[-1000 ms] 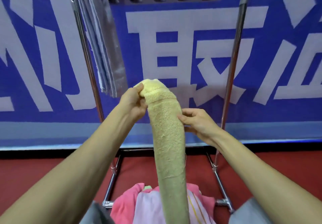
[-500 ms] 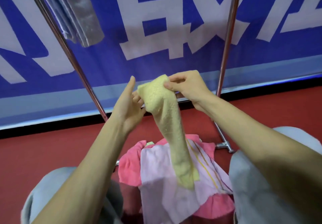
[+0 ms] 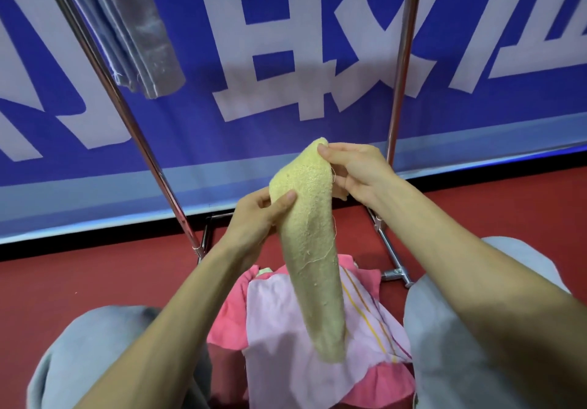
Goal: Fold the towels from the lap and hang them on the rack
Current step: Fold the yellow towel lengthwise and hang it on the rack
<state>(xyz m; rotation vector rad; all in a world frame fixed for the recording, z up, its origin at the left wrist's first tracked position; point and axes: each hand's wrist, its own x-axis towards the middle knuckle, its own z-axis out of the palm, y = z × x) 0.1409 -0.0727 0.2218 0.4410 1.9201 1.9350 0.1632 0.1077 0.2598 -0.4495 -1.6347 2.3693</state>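
A yellow towel (image 3: 313, 256) hangs in a long narrow fold in front of me, its lower end over my lap. My right hand (image 3: 355, 173) pinches its top corner. My left hand (image 3: 257, 214) pinches its left edge a little lower, thumb on the front. On my lap lie a pale pink striped towel (image 3: 286, 329) and a bright pink towel (image 3: 232, 313) under it. The metal rack (image 3: 401, 68) stands just ahead, with a grey towel (image 3: 139, 36) hanging from it at the upper left.
Behind the rack is a blue banner (image 3: 286, 43) with large white characters. The floor (image 3: 79, 275) is red. The rack's base bars (image 3: 392, 259) lie near my right knee. My knees in grey trousers (image 3: 444, 329) frame the lap.
My left hand has taken hold of the towel's left edge, where it was open beside it. My right hand has kept its hold on the top corner.
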